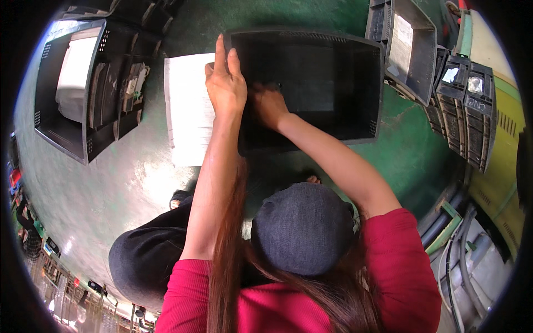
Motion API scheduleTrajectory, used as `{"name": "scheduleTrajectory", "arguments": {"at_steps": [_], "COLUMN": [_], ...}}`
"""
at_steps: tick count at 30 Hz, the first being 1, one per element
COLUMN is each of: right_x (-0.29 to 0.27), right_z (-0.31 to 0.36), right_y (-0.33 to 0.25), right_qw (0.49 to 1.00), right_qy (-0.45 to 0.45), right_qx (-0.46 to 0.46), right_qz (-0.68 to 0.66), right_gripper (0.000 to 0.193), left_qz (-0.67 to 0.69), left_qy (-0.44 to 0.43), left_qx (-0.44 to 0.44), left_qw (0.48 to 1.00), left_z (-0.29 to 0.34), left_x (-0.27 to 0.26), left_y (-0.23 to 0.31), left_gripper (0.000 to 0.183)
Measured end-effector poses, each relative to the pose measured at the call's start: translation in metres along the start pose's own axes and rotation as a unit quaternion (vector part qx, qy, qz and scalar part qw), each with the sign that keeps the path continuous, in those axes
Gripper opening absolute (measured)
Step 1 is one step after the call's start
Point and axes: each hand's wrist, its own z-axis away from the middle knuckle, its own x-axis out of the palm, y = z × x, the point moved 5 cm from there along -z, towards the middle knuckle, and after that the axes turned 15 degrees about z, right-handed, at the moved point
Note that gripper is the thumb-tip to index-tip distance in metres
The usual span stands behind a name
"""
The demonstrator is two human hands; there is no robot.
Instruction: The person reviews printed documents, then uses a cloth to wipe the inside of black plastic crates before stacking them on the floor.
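Note:
A large black plastic bin (pixel 355 83) stands in front of me with its opening facing up. Against its left side lies a white printed sheet of paper (pixel 189 111), partly behind my left arm. My left hand (pixel 226 89) rests at the bin's left rim, over the sheet's right edge, with two fingers stretched out forward. Inside the bin, close to its left wall, my right hand (pixel 269 106) is blurred and in shadow. Its fingers are too dark to make out, and so is anything in them.
Another black bin (pixel 61 122) holding something white and grey stands at the left. More black bins (pixel 430 61) are stacked at the upper right, beside a yellow-green machine (pixel 502 172). Hoses and pipes (pixel 469 250) run at the lower right.

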Motion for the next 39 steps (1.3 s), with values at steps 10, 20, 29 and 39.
{"name": "scheduleTrajectory", "arguments": {"at_steps": [10, 20, 29, 39], "right_x": [-0.008, 0.033, -0.086, -0.098], "right_z": [0.089, 0.023, 0.079, 0.005], "right_y": [0.140, 0.034, 0.012, -0.047], "right_qw": [0.971, 0.986, 0.946, 0.915], "right_qy": [-0.164, -0.149, 0.140, 0.356], "right_qx": [-0.011, -0.026, -0.098, -0.187], "right_qz": [0.176, 0.075, -0.277, 0.038], "right_gripper": [0.032, 0.042, 0.021, 0.020], "left_qz": [0.010, 0.009, 0.325, 0.468], "left_qy": [-0.010, 0.024, -0.176, -0.218], "left_qx": [-0.004, 0.021, -0.319, -0.354], "left_qw": [1.000, 0.999, 0.873, 0.780], "left_z": [0.000, 0.003, 0.014, 0.012], "left_x": [0.000, 0.009, -0.001, -0.004], "left_y": [-0.002, -0.004, -0.048, -0.060], "left_gripper": [0.042, 0.041, 0.049, 0.051]}}
